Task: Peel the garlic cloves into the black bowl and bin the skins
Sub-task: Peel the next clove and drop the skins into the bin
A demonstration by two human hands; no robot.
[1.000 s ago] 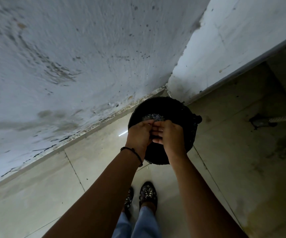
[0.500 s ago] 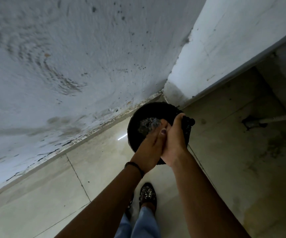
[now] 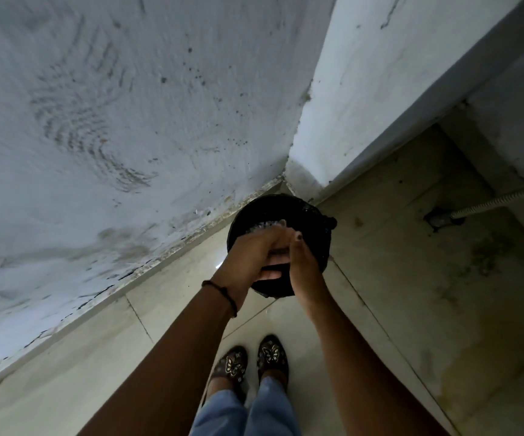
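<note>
Hovering over the black bin (image 3: 315, 215) in the far corner, left hand (image 3: 251, 259) and right hand (image 3: 306, 265) pressed flat together, gripping nothing visible, likely brushing off skins.

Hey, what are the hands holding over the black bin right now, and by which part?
Nothing that shows: the left hand and right hand press flat together above the bin; skins between the palms cannot be ruled out.
</note>
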